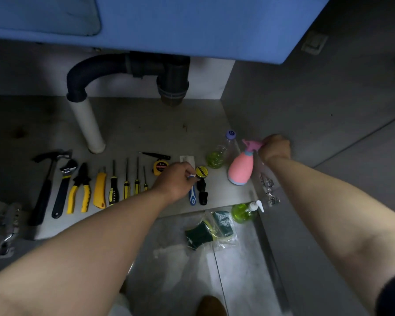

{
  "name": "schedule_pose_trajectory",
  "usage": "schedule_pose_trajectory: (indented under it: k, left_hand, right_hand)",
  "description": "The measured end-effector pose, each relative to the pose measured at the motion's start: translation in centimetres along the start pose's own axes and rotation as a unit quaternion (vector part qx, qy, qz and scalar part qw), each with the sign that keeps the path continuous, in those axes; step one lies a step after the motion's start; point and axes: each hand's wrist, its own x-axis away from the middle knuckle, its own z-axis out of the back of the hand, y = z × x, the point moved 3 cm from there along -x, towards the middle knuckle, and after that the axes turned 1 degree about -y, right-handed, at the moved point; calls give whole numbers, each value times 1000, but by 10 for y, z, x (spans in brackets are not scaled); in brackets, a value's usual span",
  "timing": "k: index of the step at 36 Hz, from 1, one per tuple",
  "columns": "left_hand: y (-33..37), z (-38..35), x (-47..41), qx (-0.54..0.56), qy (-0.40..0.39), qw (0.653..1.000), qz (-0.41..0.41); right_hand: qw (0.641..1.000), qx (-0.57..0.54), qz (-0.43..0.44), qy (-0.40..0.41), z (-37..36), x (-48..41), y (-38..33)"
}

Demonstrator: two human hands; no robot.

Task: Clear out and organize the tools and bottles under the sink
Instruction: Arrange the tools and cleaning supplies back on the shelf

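Observation:
Tools lie in a row on the cabinet floor under the sink: a hammer (45, 185), a wrench (63, 188), yellow pliers (80, 189), a yellow utility knife (100, 190) and several screwdrivers (126, 181). My left hand (173, 179) pinches the top of a blue and white handled tool (192, 195), next to a black tool (202, 190) and a yellow tape roll (201, 171). My right hand (275, 148) grips the trigger head of a pink spray bottle (241, 165), which stands tilted. A clear bottle with green liquid (219, 153) stands behind it.
A yellow tape measure (160, 167) and a black pen-like tool (155, 155) lie behind my left hand. A green pump bottle (244, 212) and bagged green sponges (212, 229) sit on the floor in front. A white drain pipe (89, 126) rises at the left. Door hinges (269, 188) are at the right.

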Motion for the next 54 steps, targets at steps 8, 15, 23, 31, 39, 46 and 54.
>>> schedule_pose_trajectory:
  k: [8,15,23,31,39,46,54]
  left_hand:
    - [-5,-3,-6,-25,-6,1000,-12]
    - [-5,-7,-11,-37,-7,999,-14]
    - [-1,-11,-11,-45,-19,999,-12]
    - [1,-20,-3,-59,-40,997,-23]
    - [-6,-21,11,-75,-70,994,-27]
    - [-14,-17,21,-83,-78,993,-25]
    - [-18,-16,27,-94,-88,992,-8]
  right_hand:
    - [999,-27,-22,37,-11,-18,-4]
    - [999,-16,-39,31,-20,-26,4]
    - [998,0,11,68,-18,-1,18]
    - [980,165,84,-69,-54,68,65]
    - [970,133,2,-203,-99,100,123]
    - [984,91,3,-156,-111,96,134]
    - [985,73,-24,-154,-116,102,132]
